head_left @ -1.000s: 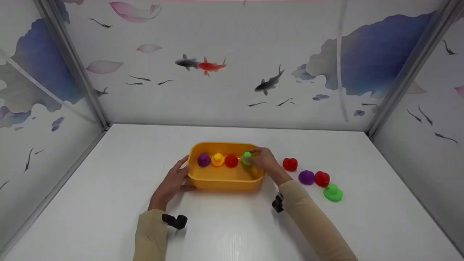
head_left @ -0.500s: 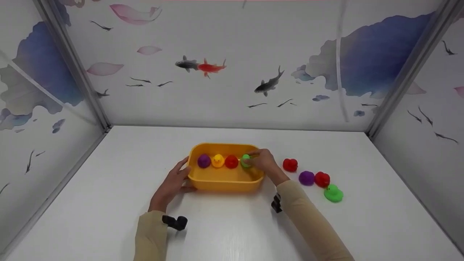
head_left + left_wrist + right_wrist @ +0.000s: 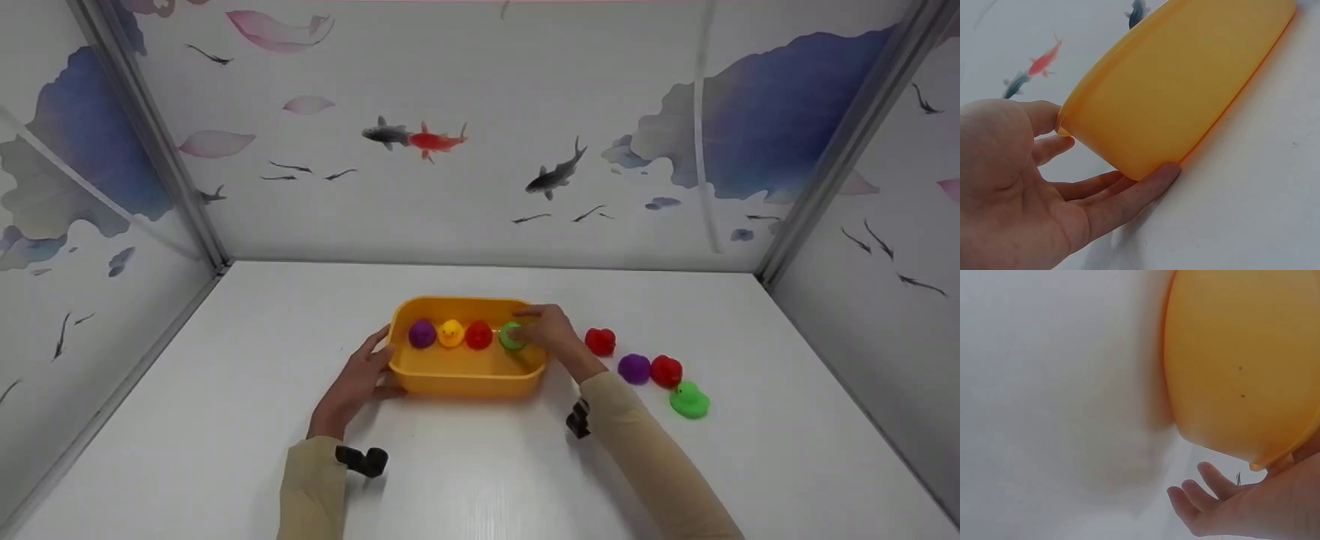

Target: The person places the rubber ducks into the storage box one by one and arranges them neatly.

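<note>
A yellow plastic tub [image 3: 465, 385] stands in the middle of the white table. My left hand [image 3: 362, 373] holds its left end, with the thumb by the rim and fingers at the bottom edge in the left wrist view. Inside, in a row, sit a purple rubber duck [image 3: 421, 333], a yellow rubber duck [image 3: 451, 333] and a red rubber duck [image 3: 478, 334]. At the row's right end my right hand [image 3: 551, 334] reaches over the rim and pinches a green rubber duck [image 3: 510, 337], partly hidden by the thumb. Its other fingers extend outside the tub in the right wrist view.
To the tub's right lie a red duck [image 3: 600, 341], a purple duck [image 3: 634, 368], another red duck [image 3: 667, 370] and a green duck [image 3: 689, 400]. White panels printed with fish [image 3: 556, 174] enclose the table's back and sides.
The green duck in my right hand has shifted and turned slightly at the same spot in the tub. My left hand and the other ducks have stayed put.
</note>
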Demonstrator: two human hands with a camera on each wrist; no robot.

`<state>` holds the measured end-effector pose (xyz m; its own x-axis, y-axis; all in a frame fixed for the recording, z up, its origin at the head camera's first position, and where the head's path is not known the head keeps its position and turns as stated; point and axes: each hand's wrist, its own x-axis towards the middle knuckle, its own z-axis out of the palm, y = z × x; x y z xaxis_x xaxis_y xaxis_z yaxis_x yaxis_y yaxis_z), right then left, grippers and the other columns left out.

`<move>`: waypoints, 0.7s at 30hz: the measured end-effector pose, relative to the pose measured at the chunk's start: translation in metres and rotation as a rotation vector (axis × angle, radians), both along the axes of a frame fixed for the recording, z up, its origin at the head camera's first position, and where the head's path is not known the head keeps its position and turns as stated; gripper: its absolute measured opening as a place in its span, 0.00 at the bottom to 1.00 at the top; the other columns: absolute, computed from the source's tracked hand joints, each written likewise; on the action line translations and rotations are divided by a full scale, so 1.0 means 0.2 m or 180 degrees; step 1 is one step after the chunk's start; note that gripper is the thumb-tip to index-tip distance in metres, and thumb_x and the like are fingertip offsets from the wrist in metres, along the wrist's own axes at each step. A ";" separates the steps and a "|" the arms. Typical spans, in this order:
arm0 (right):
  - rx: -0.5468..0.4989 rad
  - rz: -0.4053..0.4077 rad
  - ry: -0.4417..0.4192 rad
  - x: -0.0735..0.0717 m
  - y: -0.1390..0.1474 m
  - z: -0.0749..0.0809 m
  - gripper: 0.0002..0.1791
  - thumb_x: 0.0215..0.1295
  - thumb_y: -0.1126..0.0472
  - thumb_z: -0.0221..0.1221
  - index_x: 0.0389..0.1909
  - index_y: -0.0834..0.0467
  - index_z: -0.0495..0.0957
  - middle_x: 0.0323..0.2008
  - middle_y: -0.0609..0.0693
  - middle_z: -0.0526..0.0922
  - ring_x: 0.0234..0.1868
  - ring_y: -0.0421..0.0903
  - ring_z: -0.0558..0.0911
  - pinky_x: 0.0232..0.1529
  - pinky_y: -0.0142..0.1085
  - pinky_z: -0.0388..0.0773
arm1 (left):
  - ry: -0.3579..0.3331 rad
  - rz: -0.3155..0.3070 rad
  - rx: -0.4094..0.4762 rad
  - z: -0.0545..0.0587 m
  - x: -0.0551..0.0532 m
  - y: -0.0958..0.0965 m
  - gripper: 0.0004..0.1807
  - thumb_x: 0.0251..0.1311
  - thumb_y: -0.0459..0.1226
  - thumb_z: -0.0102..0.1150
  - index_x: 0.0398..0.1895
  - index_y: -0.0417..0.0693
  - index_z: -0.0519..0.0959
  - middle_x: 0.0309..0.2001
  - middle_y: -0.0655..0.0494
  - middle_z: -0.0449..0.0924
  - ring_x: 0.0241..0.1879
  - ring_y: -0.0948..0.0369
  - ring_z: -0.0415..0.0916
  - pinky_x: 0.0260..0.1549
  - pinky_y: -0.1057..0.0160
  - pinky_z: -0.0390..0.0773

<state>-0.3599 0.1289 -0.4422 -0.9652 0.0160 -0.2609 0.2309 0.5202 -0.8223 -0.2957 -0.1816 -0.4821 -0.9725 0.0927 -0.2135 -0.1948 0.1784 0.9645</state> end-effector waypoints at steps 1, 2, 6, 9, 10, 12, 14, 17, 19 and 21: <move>0.0006 -0.0020 0.0007 0.00 0.01 0.01 0.27 0.62 0.59 0.68 0.63 0.52 0.79 0.71 0.55 0.70 0.69 0.54 0.70 0.72 0.43 0.71 | -0.0004 -0.0004 0.0007 0.00 0.00 0.00 0.31 0.77 0.51 0.43 0.80 0.67 0.50 0.73 0.46 0.67 0.61 0.51 0.78 0.53 0.53 0.85; 0.0015 -0.0030 0.0021 0.01 0.03 0.02 0.27 0.62 0.59 0.68 0.63 0.50 0.79 0.72 0.54 0.69 0.71 0.55 0.69 0.72 0.45 0.70 | -0.0010 -0.0008 0.0005 0.00 0.00 0.01 0.31 0.77 0.51 0.43 0.80 0.67 0.50 0.73 0.46 0.67 0.61 0.51 0.78 0.53 0.54 0.85; 0.0080 0.0064 0.0176 0.04 0.12 0.06 0.26 0.62 0.55 0.68 0.63 0.48 0.79 0.74 0.55 0.66 0.75 0.58 0.63 0.74 0.51 0.66 | -0.0025 -0.0009 0.0009 -0.01 0.00 0.01 0.31 0.77 0.51 0.43 0.80 0.67 0.50 0.74 0.46 0.66 0.61 0.51 0.77 0.54 0.54 0.84; 0.0082 0.0207 0.0309 0.07 0.20 0.09 0.26 0.63 0.52 0.68 0.63 0.48 0.79 0.74 0.56 0.65 0.76 0.60 0.61 0.73 0.55 0.66 | -0.0022 -0.0006 -0.0003 0.00 0.00 0.01 0.31 0.77 0.51 0.43 0.80 0.67 0.50 0.74 0.46 0.66 0.61 0.51 0.77 0.54 0.54 0.84; 0.0090 0.0254 0.0349 0.08 0.22 0.10 0.26 0.63 0.51 0.67 0.63 0.47 0.78 0.75 0.57 0.65 0.76 0.61 0.61 0.73 0.56 0.67 | -0.0022 -0.0003 -0.0004 0.00 0.00 0.01 0.31 0.77 0.51 0.43 0.80 0.67 0.51 0.74 0.46 0.66 0.61 0.51 0.77 0.54 0.54 0.84; 0.0106 0.0303 0.0373 0.12 0.27 0.12 0.27 0.63 0.49 0.67 0.64 0.45 0.77 0.75 0.55 0.64 0.75 0.61 0.62 0.71 0.56 0.69 | -0.0023 0.0001 -0.0011 0.00 0.00 0.01 0.31 0.77 0.51 0.43 0.80 0.67 0.51 0.74 0.46 0.66 0.61 0.51 0.77 0.54 0.54 0.84; 0.0135 0.0346 0.0411 0.14 0.32 0.14 0.28 0.63 0.47 0.67 0.65 0.43 0.76 0.75 0.55 0.64 0.75 0.60 0.62 0.70 0.55 0.71 | -0.0027 0.0002 -0.0013 0.00 0.00 0.01 0.31 0.77 0.51 0.43 0.80 0.67 0.51 0.74 0.46 0.66 0.62 0.50 0.76 0.54 0.54 0.84; 0.0126 0.0358 0.0467 0.17 0.39 0.16 0.29 0.63 0.46 0.66 0.66 0.42 0.75 0.75 0.54 0.65 0.76 0.59 0.63 0.69 0.52 0.72 | -0.0031 0.0001 -0.0018 0.00 0.00 0.00 0.31 0.77 0.51 0.43 0.80 0.68 0.51 0.74 0.46 0.66 0.62 0.50 0.76 0.54 0.54 0.84; 0.0067 0.0378 0.0533 0.18 0.44 0.17 0.30 0.64 0.46 0.66 0.67 0.44 0.74 0.74 0.55 0.66 0.76 0.59 0.62 0.70 0.53 0.71 | -0.0012 -0.0019 -0.0020 0.01 0.01 0.00 0.31 0.77 0.50 0.42 0.80 0.67 0.50 0.74 0.46 0.65 0.63 0.49 0.76 0.54 0.53 0.84; -0.0042 0.0377 0.0546 0.20 0.49 0.18 0.32 0.64 0.46 0.65 0.69 0.44 0.72 0.74 0.54 0.66 0.76 0.58 0.62 0.72 0.55 0.67 | -0.0006 -0.0027 0.0007 0.01 0.01 0.00 0.31 0.77 0.50 0.42 0.80 0.66 0.50 0.74 0.45 0.65 0.63 0.49 0.75 0.54 0.53 0.84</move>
<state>-0.3209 0.2268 -0.4067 -0.9904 -0.1027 -0.0921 0.0248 0.5242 -0.8512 -0.2941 -0.1820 -0.4810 -0.9713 0.1012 -0.2151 -0.1950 0.1781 0.9645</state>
